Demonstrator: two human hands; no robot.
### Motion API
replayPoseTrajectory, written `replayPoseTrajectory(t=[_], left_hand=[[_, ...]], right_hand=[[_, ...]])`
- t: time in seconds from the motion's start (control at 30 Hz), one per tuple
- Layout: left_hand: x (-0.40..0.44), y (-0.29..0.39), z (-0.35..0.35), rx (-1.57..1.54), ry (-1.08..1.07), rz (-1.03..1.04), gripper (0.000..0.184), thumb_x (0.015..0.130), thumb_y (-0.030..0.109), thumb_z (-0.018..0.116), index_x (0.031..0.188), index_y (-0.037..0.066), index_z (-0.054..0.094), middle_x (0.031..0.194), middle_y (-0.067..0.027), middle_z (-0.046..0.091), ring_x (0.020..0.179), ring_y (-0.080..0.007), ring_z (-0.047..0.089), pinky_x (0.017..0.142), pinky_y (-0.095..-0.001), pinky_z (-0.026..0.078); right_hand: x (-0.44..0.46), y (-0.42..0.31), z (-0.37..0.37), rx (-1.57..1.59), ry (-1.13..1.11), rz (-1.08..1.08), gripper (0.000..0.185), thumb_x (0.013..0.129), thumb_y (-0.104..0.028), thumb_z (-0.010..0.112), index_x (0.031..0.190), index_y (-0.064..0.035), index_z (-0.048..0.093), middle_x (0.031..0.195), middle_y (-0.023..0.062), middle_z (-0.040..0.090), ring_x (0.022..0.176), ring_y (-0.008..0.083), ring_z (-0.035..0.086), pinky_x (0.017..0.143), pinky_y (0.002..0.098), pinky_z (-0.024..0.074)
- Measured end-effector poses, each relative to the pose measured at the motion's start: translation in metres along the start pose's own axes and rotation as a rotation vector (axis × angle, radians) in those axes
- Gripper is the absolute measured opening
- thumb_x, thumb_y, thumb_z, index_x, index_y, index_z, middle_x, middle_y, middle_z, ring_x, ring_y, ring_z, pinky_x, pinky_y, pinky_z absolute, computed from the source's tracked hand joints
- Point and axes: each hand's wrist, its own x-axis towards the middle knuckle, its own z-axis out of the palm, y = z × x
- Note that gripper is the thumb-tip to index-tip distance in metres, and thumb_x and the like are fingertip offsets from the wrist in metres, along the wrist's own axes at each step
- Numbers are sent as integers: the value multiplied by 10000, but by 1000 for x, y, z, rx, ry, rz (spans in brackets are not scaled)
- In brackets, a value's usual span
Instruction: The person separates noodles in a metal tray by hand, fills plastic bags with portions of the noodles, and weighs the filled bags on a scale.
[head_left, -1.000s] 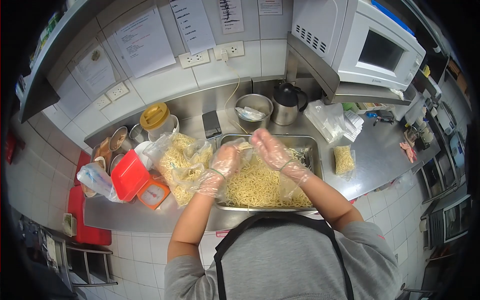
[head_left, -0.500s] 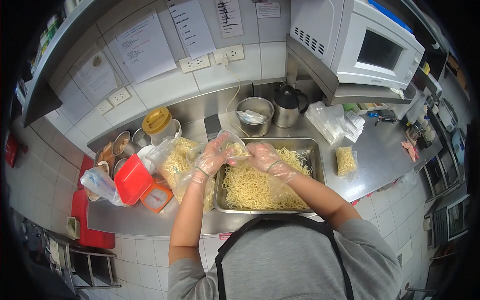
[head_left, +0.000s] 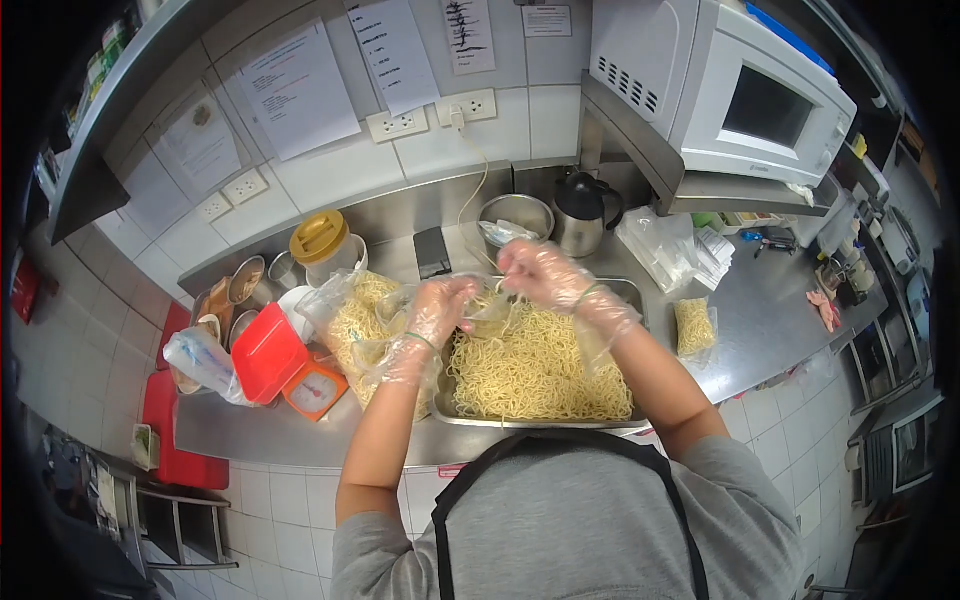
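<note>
Both hands wear clear plastic gloves with green bands at the wrists. Over the back left of a steel tray (head_left: pixel 640 300) of yellow noodles (head_left: pixel 540 370), my left hand (head_left: pixel 443 308) grips one side of a clear plastic bag (head_left: pixel 490 312) with some noodles in it. My right hand (head_left: pixel 540 272) pinches the bag's other side, slightly higher. Left of the tray lie filled noodle bags (head_left: pixel 360 320), close to my left wrist. One more small noodle bag (head_left: pixel 694 327) rests on the counter to the right.
An orange scale (head_left: pixel 315 390) and a red container (head_left: pixel 268 353) are at the left, near a gold-lidded jar (head_left: pixel 320 238). Behind the tray are a phone (head_left: pixel 432 253), a steel pot (head_left: pixel 516 215) and a black-topped jug (head_left: pixel 585 212). A microwave (head_left: pixel 765 100) sits on the right shelf.
My right hand has risen from the bag's edge with fingers drawn together. My left hand has closed from a wider spread. The bag now hangs between them, lower than half a second ago.
</note>
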Motion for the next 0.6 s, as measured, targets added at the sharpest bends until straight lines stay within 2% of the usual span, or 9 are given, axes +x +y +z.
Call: replayPoseTrajectory(t=[0.07,0.1,0.2,0.3,0.4,0.43,0.47,0.53,0.6], left_hand=[[-2,-3,-10,-86,88,-25,389,898,51,569,1285,9,582,911,-69,687,543,-107,596,566,-248,515],[-3,-1,-17,-111,61,-77,443,881,22,565,1322,-1,542,1020,-80,685,587,-113,618,596,-252,530],[-8,15,-29,-176,98,10,495,861,-1,562,1352,-10,503,1140,-93,654,687,-114,643,633,-257,550],[-30,60,-58,-359,204,164,513,849,-5,555,1358,-12,492,1231,-108,610,782,-106,641,685,-271,567],[-63,98,-114,-430,333,200,508,850,29,564,1352,-9,498,1185,-74,619,755,-94,599,759,-294,572],[-80,117,-130,-452,374,174,507,849,41,571,1347,-18,497,1169,-65,620,730,-92,584,784,-299,571],[-97,132,-141,-430,476,177,500,854,40,552,1340,-52,483,1120,-84,623,688,-92,558,825,-302,567],[-114,135,-179,-450,525,214,509,857,12,529,1345,-101,439,1127,-130,616,745,-116,602,874,-316,562],[-127,137,-196,-415,662,202,520,855,-15,509,1353,-120,405,1129,-168,609,791,-149,639,875,-323,567]], right_hand=[[-14,-6,-25,32,-14,158,308,835,-180,660,1095,-43,566,906,119,674,859,306,653,755,390,505],[-20,-6,-34,50,-21,237,342,824,-211,673,1106,-41,579,934,141,680,918,308,656,798,400,503],[-28,34,-19,-533,-194,52,553,804,-371,703,1241,-72,545,1153,187,640,1119,302,604,938,431,465],[-36,29,27,-479,-339,165,749,782,-514,691,1387,-141,454,1424,219,440,1324,373,422,1076,480,358],[-41,55,84,-432,-385,115,834,770,-581,674,1462,-233,366,1554,210,224,1396,463,257,1127,539,260],[-43,68,101,-462,-455,147,838,776,-605,650,1487,-303,325,1585,167,168,1421,481,179,1142,582,183],[-46,69,108,-515,-440,148,835,776,-609,645,1487,-307,326,1586,153,175,1423,473,182,1139,590,177],[-48,70,116,-623,-392,154,830,777,-617,637,1485,-316,327,1588,127,191,1428,458,187,1134,607,165],[-46,78,116,-575,-379,137,829,763,-586,669,1475,-307,350,1582,100,221,1430,450,182,1123,617,178]])
